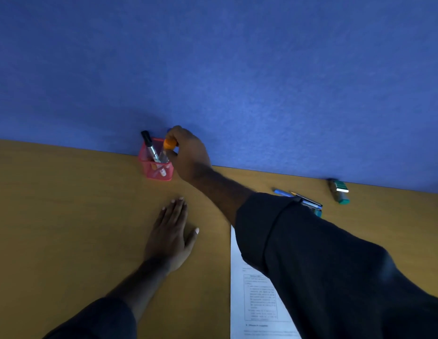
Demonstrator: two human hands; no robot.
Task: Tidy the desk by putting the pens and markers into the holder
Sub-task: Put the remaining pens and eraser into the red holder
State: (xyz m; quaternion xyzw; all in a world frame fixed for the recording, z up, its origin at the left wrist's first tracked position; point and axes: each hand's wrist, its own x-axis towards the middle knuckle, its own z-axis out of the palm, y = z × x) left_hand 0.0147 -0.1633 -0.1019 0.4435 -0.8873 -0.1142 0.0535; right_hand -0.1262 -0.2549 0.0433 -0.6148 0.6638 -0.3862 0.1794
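Head view: the right hand (188,152) grips an orange-capped marker (167,149), its lower end inside the red mesh holder (156,166) standing against the blue partition (237,69). A black-capped marker (149,146) leans in the holder. The left hand (171,234) lies flat, fingers straight, on the desk (66,204). More pens (298,198) lie to the right, partly behind the right sleeve (323,260), beside a printed sheet (252,297).

The single head view looks forward and steeply down from above the desk (66,216), close over both forearms, facing the blue partition (213,69) that fills its upper half, with the holder (156,171) near centre.
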